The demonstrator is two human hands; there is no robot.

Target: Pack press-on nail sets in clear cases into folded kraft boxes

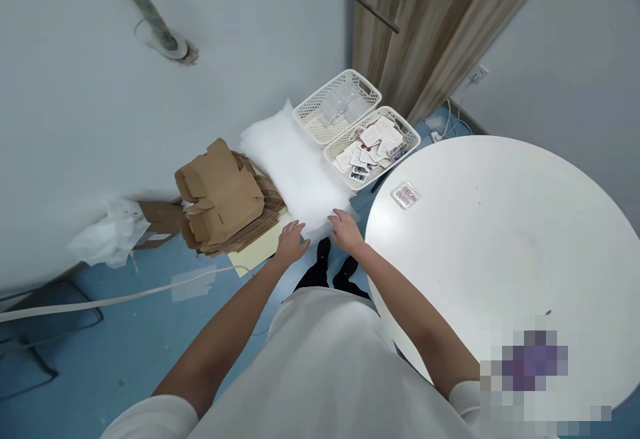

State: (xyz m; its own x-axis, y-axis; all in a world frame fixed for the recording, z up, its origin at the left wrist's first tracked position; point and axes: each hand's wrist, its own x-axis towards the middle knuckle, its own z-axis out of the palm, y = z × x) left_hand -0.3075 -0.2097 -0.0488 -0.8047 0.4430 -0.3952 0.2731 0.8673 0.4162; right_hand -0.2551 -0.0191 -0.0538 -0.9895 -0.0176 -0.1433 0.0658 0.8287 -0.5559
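Apparently at an early stage, the white foam-sheet stack (305, 166) lay unlifted between flattened cardboard boxes (230, 196) and plastic baskets (308, 126), left hand (293, 244) and right hand (346, 231) at its near end, fingers loosely spread, contact unclear.

Cool, even light, soft shadows
Pale glare whitens the left side of the round table (495, 259); wide-angle distortion stretches the edges; coarse pixelation masks a lower-right patch.
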